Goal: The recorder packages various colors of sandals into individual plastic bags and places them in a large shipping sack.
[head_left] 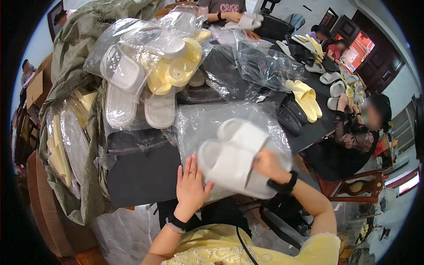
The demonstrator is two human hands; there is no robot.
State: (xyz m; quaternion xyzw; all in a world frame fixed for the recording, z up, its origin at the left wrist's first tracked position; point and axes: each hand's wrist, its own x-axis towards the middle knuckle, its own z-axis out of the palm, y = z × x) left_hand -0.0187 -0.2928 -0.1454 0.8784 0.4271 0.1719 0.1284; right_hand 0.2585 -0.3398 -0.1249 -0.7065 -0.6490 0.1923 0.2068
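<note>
A pair of white slide slippers (223,161), smeared by motion, is in front of me over a clear plastic bag (194,117) spread on the dark table. My right hand (270,166) is closed on the slippers at their right side; its fingertips are partly hidden. My left hand (191,185) rests with outstretched fingers at the bag's near left edge, beside the slippers, and grips nothing. Above left, bagged white slippers (123,66) and bagged yellow slippers (174,70) lie in a heap.
A green woven sack (73,57) with bagged slippers stands at the left. Loose yellow slippers (304,100) and black slippers (289,112) lie to the right. A person in black (353,141) sits at the right, and another person (221,11) handles slippers across the table.
</note>
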